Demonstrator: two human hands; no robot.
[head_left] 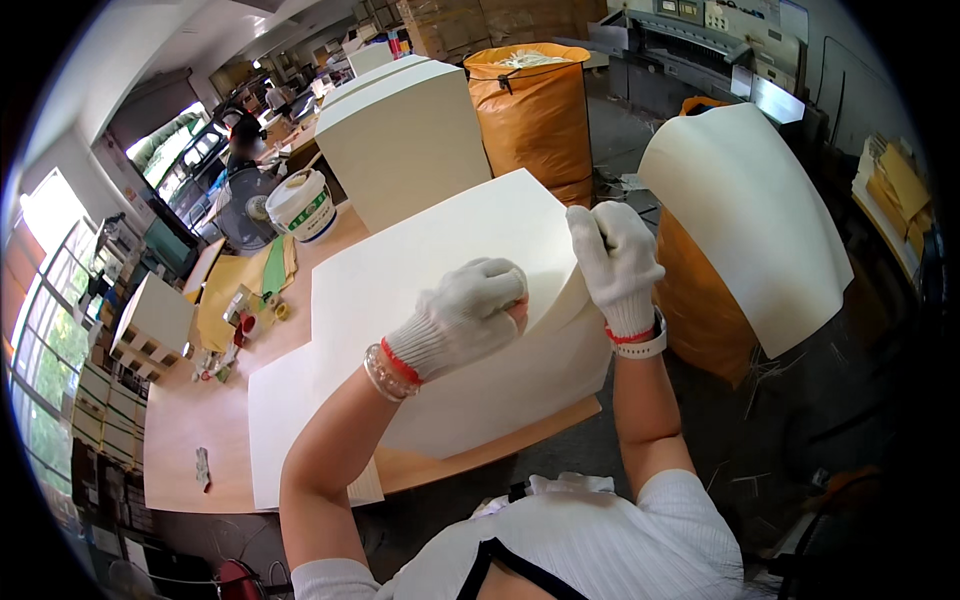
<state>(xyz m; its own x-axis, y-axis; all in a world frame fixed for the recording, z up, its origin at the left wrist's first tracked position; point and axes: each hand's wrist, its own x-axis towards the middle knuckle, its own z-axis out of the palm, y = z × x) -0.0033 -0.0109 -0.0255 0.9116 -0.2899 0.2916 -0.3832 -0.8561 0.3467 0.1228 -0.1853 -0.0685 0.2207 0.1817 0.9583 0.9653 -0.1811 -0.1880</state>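
Observation:
A stack of large white sheets (400, 265) lies on the wooden table in front of me. My right hand (618, 258), in a white knit glove, pinches the right edge of the top sheet, which curls upward there. Over the middle of that sheet rests my left hand (465, 308), gloved too, with its fingers curled in. Something pinkish shows by the left fingers; I cannot make out whether it is bare fingertips or a held thing. Further white sheets (272, 415) stick out at the lower left.
Tape rolls (279, 311) and small tools lie on the table (180, 440) at left, near a white bucket (300, 205). Behind stands a tall white paper stack (405, 150). Orange sacks (535, 125) stand beyond; a big white sheet (755, 220) drapes over one at right. A person (245, 165) sits far left.

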